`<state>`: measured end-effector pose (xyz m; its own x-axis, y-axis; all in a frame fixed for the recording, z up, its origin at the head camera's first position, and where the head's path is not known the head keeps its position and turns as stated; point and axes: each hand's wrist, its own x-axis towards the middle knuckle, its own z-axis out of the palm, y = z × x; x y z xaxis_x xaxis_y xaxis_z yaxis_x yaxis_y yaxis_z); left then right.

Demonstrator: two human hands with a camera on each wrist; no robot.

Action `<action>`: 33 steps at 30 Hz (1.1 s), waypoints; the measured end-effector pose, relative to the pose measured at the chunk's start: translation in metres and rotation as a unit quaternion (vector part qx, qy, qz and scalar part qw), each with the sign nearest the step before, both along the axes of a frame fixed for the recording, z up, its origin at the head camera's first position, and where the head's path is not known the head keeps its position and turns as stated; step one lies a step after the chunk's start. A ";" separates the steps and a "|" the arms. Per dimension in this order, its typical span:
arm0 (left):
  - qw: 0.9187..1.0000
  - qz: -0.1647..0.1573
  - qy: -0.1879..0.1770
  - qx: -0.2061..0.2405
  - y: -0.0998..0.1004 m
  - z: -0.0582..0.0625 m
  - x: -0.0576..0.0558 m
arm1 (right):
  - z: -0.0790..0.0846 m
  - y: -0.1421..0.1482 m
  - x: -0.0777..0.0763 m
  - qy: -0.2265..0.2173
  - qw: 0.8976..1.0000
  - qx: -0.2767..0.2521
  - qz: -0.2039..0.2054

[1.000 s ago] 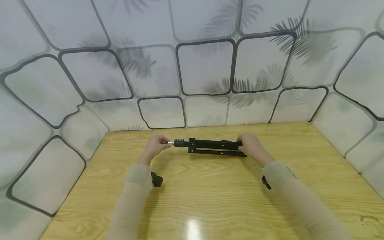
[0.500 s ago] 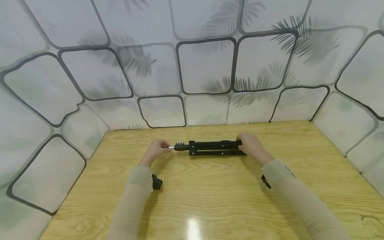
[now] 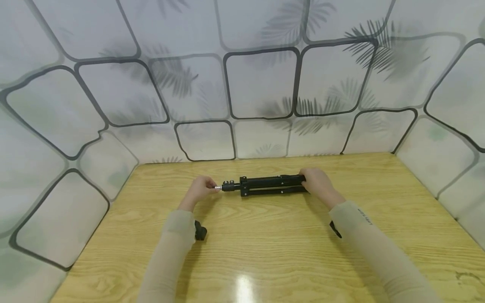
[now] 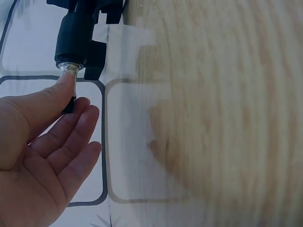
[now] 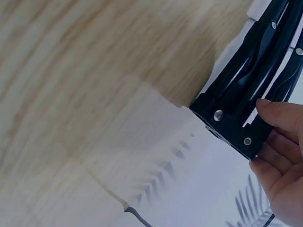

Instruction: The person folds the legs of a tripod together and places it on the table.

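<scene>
A black folded tripod stand (image 3: 265, 182) spans the gap between both hands in the head view, lying roughly sideways. At its left end, the left hand (image 3: 199, 191) pinches the silver metal tip (image 4: 71, 67) between thumb and fingers; a small black end piece (image 4: 69, 106) pokes out below the thumb. Just past the tip come a black collar (image 4: 74, 40) and clamp knobs. The right hand (image 3: 317, 184) holds the far end of the folded legs. Up close in the right wrist view, its thumb lies over the black riveted bracket (image 5: 227, 120), with the other fingers behind.
Below the stand is a wood-grain table (image 3: 261, 240). A pale patterned wall covering (image 3: 261, 139) rises along its back and sides. Black wrist devices (image 3: 201, 230) sit on both sleeves.
The left hand and the stand's tip end have shifted slightly right and nearer the person. The stand's slant has changed, its right end now a little higher in view. Both holds stay the same.
</scene>
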<state>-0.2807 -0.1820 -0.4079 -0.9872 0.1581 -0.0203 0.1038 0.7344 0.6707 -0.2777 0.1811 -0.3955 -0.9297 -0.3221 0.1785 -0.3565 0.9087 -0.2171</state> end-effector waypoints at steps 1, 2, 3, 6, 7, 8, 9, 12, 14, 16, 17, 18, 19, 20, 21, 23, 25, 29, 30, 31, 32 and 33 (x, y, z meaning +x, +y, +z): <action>1.000 0.000 0.000 -0.001 0.000 -0.001 0.000 | -0.001 0.000 0.000 0.002 1.000 0.000 -0.001; 1.000 0.001 -0.001 -0.003 0.001 -0.001 0.000 | -0.001 0.000 0.000 0.005 1.000 0.002 -0.001; 1.000 0.005 -0.004 -0.003 0.001 -0.002 0.000 | -0.002 0.000 0.000 0.007 1.000 0.002 -0.001; 1.000 0.011 -0.006 -0.006 0.001 -0.004 -0.001 | -0.004 0.000 0.002 0.022 1.000 0.004 0.007; 1.000 0.014 -0.008 -0.006 0.001 -0.004 -0.001 | -0.004 0.000 0.003 0.026 1.000 0.004 0.009; 1.000 0.015 -0.008 -0.006 0.001 -0.005 -0.001 | -0.005 0.000 0.004 0.030 0.999 0.005 0.011; 1.000 0.014 -0.008 -0.006 0.001 -0.005 -0.001 | -0.005 0.000 0.004 0.033 0.999 0.006 0.012; 1.000 0.016 -0.006 -0.006 0.001 -0.005 -0.001 | -0.004 -0.001 0.007 0.040 0.999 0.011 0.013; 1.000 0.018 -0.005 -0.007 0.001 -0.005 -0.001 | -0.004 -0.002 0.008 0.042 0.999 0.016 0.010; 1.000 0.020 -0.004 -0.006 0.002 -0.005 -0.001 | -0.004 -0.002 0.009 0.045 0.999 0.021 0.007; 1.000 0.021 -0.003 -0.006 0.003 -0.005 -0.001 | -0.004 -0.002 0.009 0.045 0.999 0.023 0.006; 1.000 0.022 -0.001 -0.007 0.003 -0.005 -0.001 | -0.005 -0.002 0.009 0.046 0.999 0.025 0.005; 1.000 0.022 0.000 -0.008 0.003 -0.005 -0.001 | -0.005 -0.001 0.009 0.048 0.999 0.026 0.004; 1.000 0.022 0.002 -0.010 0.004 -0.005 -0.001 | -0.006 -0.001 0.010 0.050 0.998 0.028 0.004; 1.000 0.023 0.003 -0.010 0.004 -0.005 -0.001 | -0.006 -0.001 0.010 0.052 0.998 0.026 0.005; 1.000 0.026 0.005 -0.013 0.004 -0.006 -0.001 | -0.006 -0.002 0.011 0.059 0.998 0.023 0.009; 1.000 0.027 0.005 -0.010 0.004 -0.006 -0.002 | -0.006 -0.002 0.013 0.062 0.998 0.018 0.010; 1.000 0.031 0.007 -0.003 0.005 -0.007 -0.002 | -0.007 -0.002 0.016 0.053 0.998 0.014 0.006; 0.999 0.031 0.008 -0.003 0.005 -0.007 -0.001 | -0.008 -0.002 0.017 0.050 0.999 0.012 0.004; 0.999 0.033 0.008 -0.002 0.006 -0.006 -0.001 | -0.009 -0.002 0.017 0.049 0.999 0.012 0.004; 0.999 0.036 0.008 -0.001 0.007 -0.006 0.000 | -0.010 -0.001 0.018 0.048 0.999 0.010 0.003; 0.999 0.040 0.008 0.003 0.008 -0.006 0.001 | -0.010 -0.001 0.019 0.048 0.999 0.006 0.002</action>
